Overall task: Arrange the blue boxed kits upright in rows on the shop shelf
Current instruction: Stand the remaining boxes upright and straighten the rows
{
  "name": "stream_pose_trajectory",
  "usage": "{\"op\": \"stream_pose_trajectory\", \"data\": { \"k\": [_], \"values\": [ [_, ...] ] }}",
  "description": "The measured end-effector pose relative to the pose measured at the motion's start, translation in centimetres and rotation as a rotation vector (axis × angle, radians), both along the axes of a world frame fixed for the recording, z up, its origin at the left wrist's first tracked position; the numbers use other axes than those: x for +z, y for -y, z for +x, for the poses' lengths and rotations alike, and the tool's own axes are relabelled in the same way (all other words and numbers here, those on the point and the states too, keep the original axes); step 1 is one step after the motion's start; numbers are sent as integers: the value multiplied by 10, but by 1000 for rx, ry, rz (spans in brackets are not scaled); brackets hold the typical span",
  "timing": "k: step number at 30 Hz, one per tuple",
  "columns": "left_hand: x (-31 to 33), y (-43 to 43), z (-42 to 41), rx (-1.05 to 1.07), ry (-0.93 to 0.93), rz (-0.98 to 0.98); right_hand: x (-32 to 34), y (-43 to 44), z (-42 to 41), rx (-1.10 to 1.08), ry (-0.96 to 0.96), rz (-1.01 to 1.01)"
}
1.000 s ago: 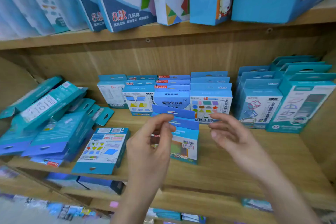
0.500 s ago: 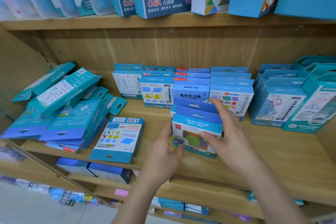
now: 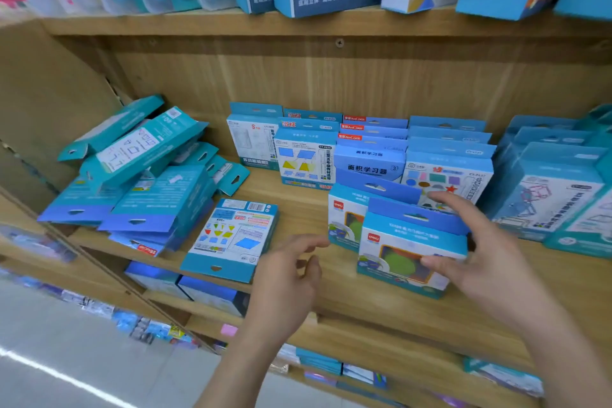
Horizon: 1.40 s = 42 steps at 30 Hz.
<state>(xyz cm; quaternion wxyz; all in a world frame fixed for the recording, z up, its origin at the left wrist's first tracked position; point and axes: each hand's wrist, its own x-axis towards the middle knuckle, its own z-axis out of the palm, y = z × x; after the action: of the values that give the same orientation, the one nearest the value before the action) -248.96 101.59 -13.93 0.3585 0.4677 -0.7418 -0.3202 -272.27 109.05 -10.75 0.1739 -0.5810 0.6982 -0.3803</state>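
Standing the front kit (image 3: pixel 410 252) upright on the shelf (image 3: pixel 381 311) looks like the step in hand: right hand (image 3: pixel 480 262) pinches its right edge; left hand (image 3: pixel 288 275) hovers beside, loosely spread, holding nothing. Next, I judge, the flat kit (image 3: pixel 231 238) needs lifting upright.

Wooden shelf (image 3: pixel 381 308), upright rows of blue boxed kits (image 3: pixel 371 162) at back, toppled heap (image 3: pixel 142 182) left, one flat box (image 3: pixel 231 238) near front.
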Motion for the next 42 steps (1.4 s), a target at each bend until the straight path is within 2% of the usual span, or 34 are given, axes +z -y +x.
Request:
{"op": "stream_pose_trajectory", "data": {
  "k": [5, 10, 14, 16, 18, 21, 23, 27, 30, 32, 35, 38, 42],
  "values": [
    [11, 16, 26, -5, 62, -104, 13, -4, 8, -3, 94, -75],
    [46, 63, 67, 12, 86, -236, 45, 14, 39, -25, 295, -203],
    [83, 121, 117, 60, 266, -493, 67, 49, 84, -7, 341, -278],
    [96, 164, 146, 131, 434, -599, 71, 73, 110, -28, 336, -319],
    [97, 208, 166, 179, 671, -574, 69, 98, 133, -63, 310, -355],
    [84, 252, 175, 193, 1004, -387, 61, 127, 162, -125, 288, -345],
    [74, 270, 180, 165, 1075, -279, 57, 140, 181, -174, 280, -326],
    [74, 280, 192, 117, 1016, -216, 49, 153, 197, -289, 139, -267],
    [84, 270, 193, 11, 839, -303, 49, 153, 200, -385, 73, -236],
    [97, 256, 187, -147, 751, -425, 51, 153, 198, -426, 46, -244],
    [112, 221, 172, -452, 838, -608, 60, 154, 189, -443, 47, -283],
    [100, 190, 148, -729, 920, -711, 70, 156, 176, -452, 12, -292],
    [71, 176, 116, -939, 1004, -794, 77, 163, 167, -401, 23, -289]
  ]
}}
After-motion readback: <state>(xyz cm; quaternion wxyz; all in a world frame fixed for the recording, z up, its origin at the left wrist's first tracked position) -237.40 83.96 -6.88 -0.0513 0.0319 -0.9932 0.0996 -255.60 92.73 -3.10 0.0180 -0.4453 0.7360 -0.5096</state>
